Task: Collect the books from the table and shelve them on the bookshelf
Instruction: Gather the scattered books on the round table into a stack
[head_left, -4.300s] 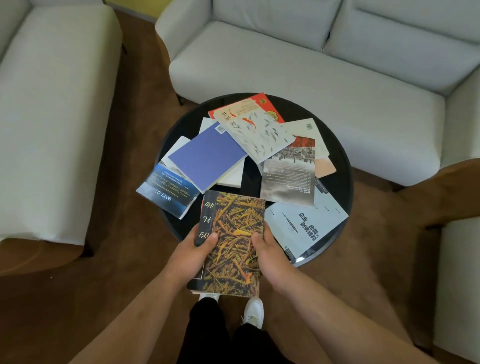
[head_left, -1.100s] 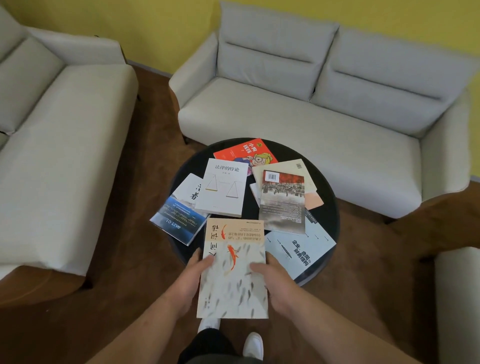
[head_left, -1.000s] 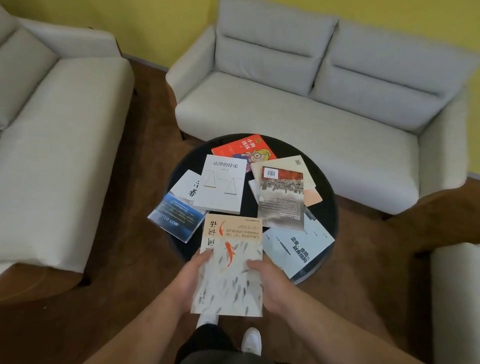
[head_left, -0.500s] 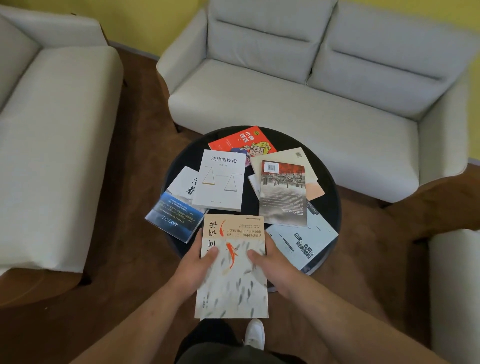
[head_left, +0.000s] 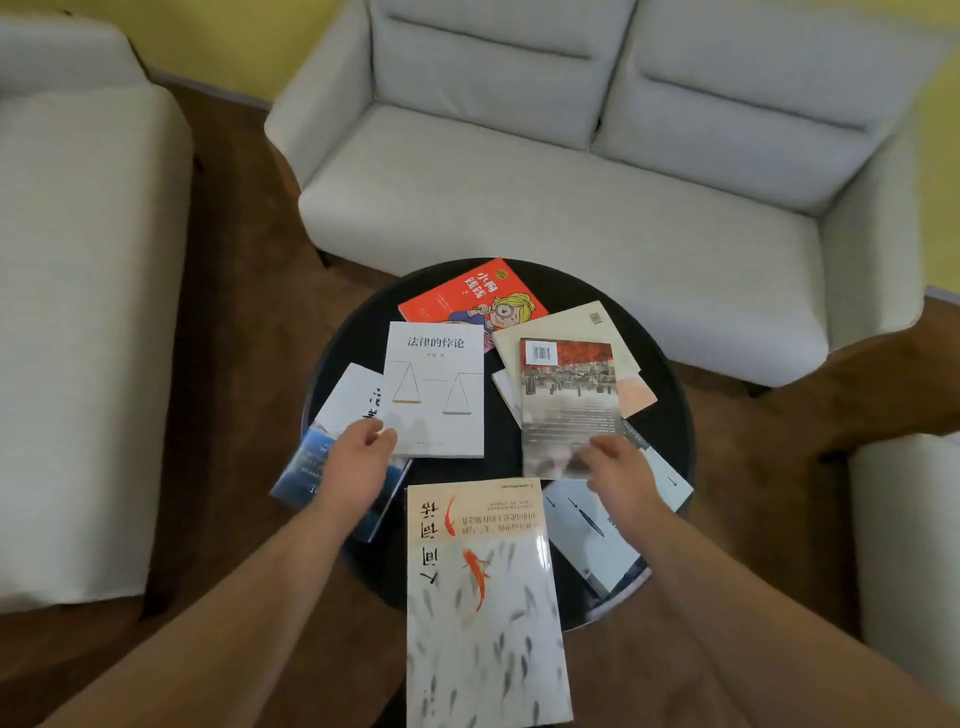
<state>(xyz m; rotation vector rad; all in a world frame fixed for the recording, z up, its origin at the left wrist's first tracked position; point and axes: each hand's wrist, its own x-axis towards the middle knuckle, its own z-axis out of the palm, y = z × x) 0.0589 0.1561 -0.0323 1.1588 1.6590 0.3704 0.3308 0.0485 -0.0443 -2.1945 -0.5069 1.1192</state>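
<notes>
the white scales book (head_left: 435, 389) on the round black worktop (head_left: 670, 410) is pinched at its near corner by the left grip (head_left: 358, 462); the right grip (head_left: 618, 475) is spread over the grey city-photo book (head_left: 569, 405); the fish-cover book (head_left: 483, 603) overhangs the near edge.

Books (head_left: 434, 389) crowding round table (head_left: 670, 415)
</notes>
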